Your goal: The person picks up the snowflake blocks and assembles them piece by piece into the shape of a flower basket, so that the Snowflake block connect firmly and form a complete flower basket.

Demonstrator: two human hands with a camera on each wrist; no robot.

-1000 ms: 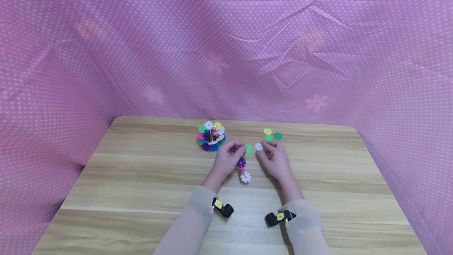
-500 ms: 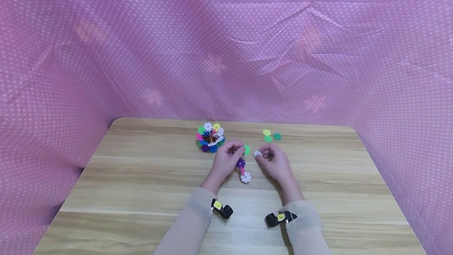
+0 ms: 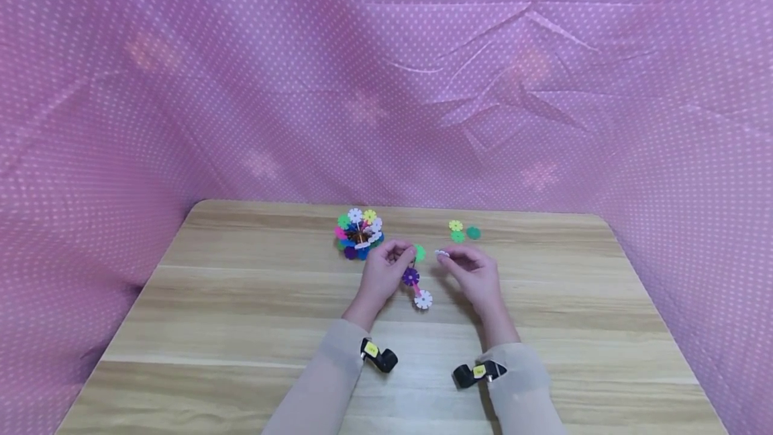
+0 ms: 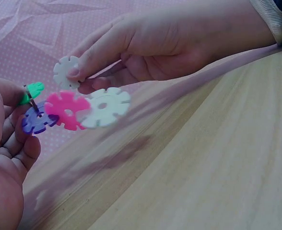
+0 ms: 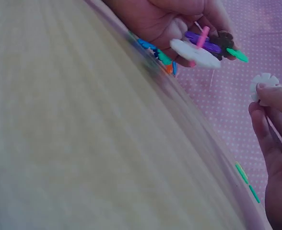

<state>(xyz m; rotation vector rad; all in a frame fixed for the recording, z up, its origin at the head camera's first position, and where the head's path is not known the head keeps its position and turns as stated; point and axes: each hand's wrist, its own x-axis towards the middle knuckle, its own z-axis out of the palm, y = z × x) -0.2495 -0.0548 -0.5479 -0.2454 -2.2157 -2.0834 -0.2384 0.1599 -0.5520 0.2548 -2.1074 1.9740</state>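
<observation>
My left hand [image 3: 380, 275] pinches a chain of interlocking snowflake discs. In the left wrist view the chain has a green disc [image 4: 35, 91], a purple disc [image 4: 31, 125], a pink disc [image 4: 64, 101] and a white disc [image 4: 113, 109] at its free end. A dark brown disc [image 5: 223, 44] shows between green and purple in the right wrist view. Between thumb and fingers, my right hand [image 3: 478, 279] pinches a single white disc [image 5: 264, 79]. It is apart from the chain, nearly edge-on in the head view. Both hands are above the table.
A ring-shaped build of many coloured discs [image 3: 344, 222] stands beyond my left hand. Loose yellow [image 3: 455, 225], light green [image 3: 457, 237] and dark green [image 3: 474, 233] discs lie beyond the right hand. A pink dotted cloth [image 3: 386, 86] surrounds the wooden table [image 3: 253, 327].
The white disc in my right hand has turned from face-on to nearly edge-on. The chain's white end has swung slightly right. My left hand has stayed almost in place.
</observation>
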